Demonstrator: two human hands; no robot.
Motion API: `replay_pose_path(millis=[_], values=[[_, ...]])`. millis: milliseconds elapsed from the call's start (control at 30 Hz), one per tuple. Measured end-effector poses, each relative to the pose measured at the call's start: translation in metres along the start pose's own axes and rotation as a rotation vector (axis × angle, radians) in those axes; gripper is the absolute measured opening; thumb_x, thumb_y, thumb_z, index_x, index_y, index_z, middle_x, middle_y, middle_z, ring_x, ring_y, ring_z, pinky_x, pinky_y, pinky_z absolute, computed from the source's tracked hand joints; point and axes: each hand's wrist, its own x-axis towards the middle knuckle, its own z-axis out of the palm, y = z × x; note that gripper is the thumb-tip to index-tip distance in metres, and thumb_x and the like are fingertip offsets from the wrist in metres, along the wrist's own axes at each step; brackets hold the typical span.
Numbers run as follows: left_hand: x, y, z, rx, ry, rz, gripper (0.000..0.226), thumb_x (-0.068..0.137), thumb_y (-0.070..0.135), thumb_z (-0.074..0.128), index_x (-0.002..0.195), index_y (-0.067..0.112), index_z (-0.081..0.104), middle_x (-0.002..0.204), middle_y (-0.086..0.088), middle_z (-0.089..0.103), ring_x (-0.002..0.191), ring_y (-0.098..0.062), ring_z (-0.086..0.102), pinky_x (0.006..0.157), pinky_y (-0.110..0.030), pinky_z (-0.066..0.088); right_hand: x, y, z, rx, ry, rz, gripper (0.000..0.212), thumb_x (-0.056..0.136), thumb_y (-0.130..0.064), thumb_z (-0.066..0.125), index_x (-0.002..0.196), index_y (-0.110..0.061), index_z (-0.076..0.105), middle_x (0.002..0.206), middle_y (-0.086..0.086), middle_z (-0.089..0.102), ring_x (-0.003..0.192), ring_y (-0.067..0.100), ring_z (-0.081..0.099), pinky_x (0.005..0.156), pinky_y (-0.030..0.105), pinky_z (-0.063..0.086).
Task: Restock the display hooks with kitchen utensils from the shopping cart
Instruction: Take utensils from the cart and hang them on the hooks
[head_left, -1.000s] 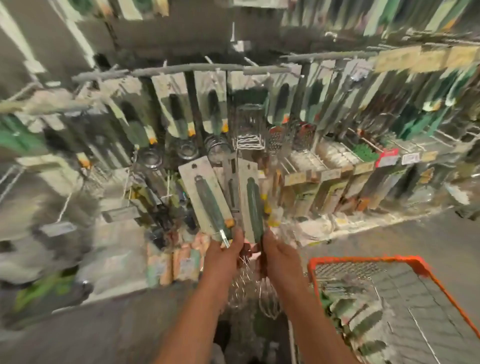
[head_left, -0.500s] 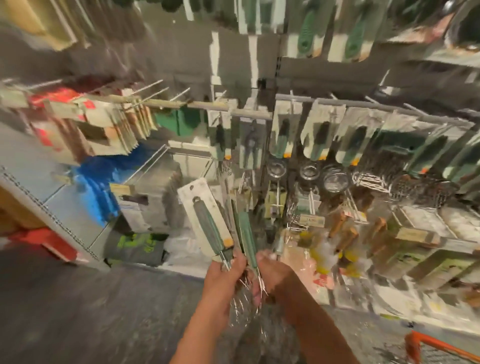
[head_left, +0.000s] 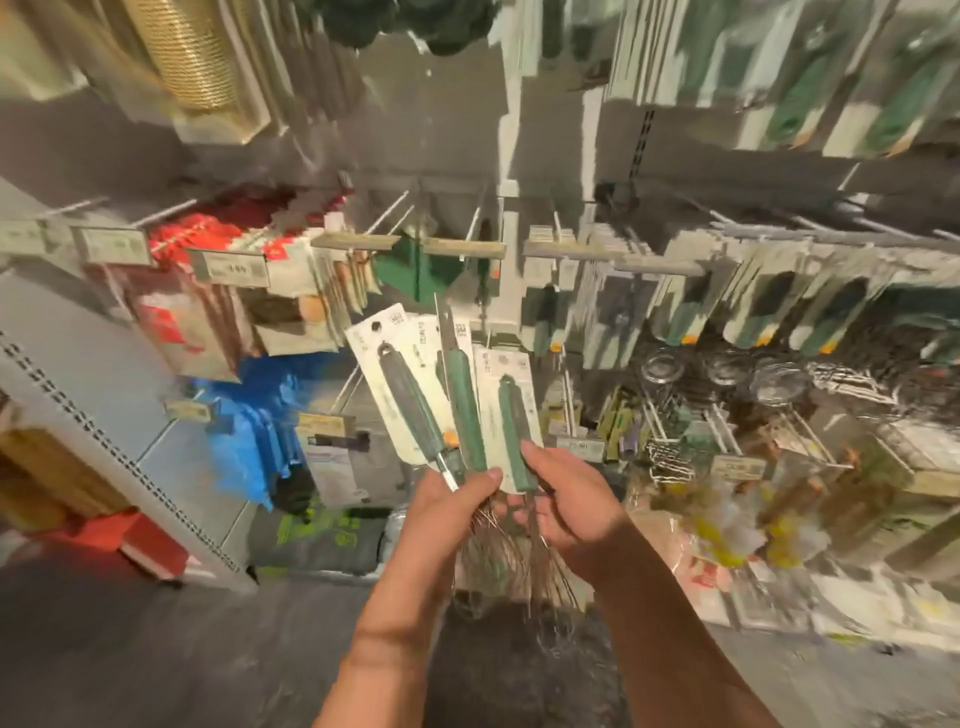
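Three carded green-handled whisks (head_left: 464, 405) are fanned before the display hooks (head_left: 387, 215); two are gripped by the left hand (head_left: 447, 512), one pinched by the right hand (head_left: 571, 506).

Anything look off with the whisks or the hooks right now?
Nothing is plainly damaged or spilled. Both hands, left hand and right hand, grip carded whisks splayed in an uneven fan, cards overlapping. The shelves are too blurred to judge.

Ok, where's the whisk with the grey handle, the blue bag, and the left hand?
Grey whisk (head_left: 402, 395): head view, on its handle.
Blue bag (head_left: 254, 415): head view, on its middle.
Left hand (head_left: 447, 512): head view, on its back.
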Motion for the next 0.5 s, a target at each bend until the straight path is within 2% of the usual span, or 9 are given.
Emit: replay_pose_path(millis=[100,167,233,333,400,500], values=[[0.005,0.009,-0.014,0.097,-0.106,0.025,0.003,0.098,0.007,0.067,0.099,0.009,0.066,0.068,-0.01,0.07,0.068,-0.022,0.07,0.07,-0.026,0.056,0.013,0.002,0.018,-0.06,0.094,-0.062,0.057,0.088,-0.056,0.071,0.12,-0.008,0.069,0.112,0.021,0.074,0.084,0.031,0.067,0.066,0.037,0.055],[0.012,0.016,-0.02,0.157,-0.125,0.028,0.008,0.099,0.008,0.066,0.091,0.008,0.068,0.066,-0.012,0.068,0.066,-0.02,0.068,0.068,-0.026,0.052,0.02,0.001,0.022,-0.053,0.146,-0.086,0.047,0.091,-0.05,0.071,0.117,-0.01,0.07,0.113,0.022,0.073,0.086,0.032,0.068,0.071,0.037,0.057],[0.02,0.02,-0.023,0.196,-0.108,0.014,0.018,0.099,0.012,0.067,0.081,0.011,0.068,0.066,-0.012,0.068,0.066,-0.018,0.064,0.076,-0.032,0.044,0.023,0.002,0.024,-0.046,0.169,-0.111,0.032,0.099,-0.036,0.067,0.115,-0.009,0.07,0.109,0.019,0.076,0.09,0.034,0.074,0.074,0.04,0.061],[0.027,0.026,-0.024,0.255,-0.095,0.001,0.034,0.096,0.013,0.067,0.063,0.015,0.071,0.065,-0.008,0.068,0.067,-0.017,0.062,0.081,-0.04,0.046,0.029,-0.001,0.028,-0.056,0.246,-0.148,0.035,0.092,-0.045,0.068,0.111,-0.016,0.071,0.109,0.014,0.076,0.103,0.039,0.072,0.095,0.058,0.057],[0.033,0.03,-0.023,0.244,-0.068,-0.03,0.031,0.097,0.011,0.069,0.067,0.016,0.065,0.07,-0.008,0.067,0.074,-0.019,0.064,0.083,-0.041,0.051,0.039,-0.007,0.029,-0.023,0.309,-0.159,0.042,0.088,-0.052,0.068,0.113,-0.019,0.069,0.112,0.012,0.075,0.104,0.036,0.071,0.094,0.058,0.057],[0.044,0.032,-0.022,0.249,-0.074,-0.022,0.03,0.093,0.018,0.077,0.073,0.019,0.054,0.078,-0.012,0.065,0.083,-0.026,0.063,0.086,-0.046,0.055,0.052,-0.019,0.029,-0.02,0.35,-0.201,0.036,0.098,-0.05,0.062,0.114,-0.018,0.069,0.109,0.01,0.076,0.093,0.027,0.07,0.078,0.042,0.058]])
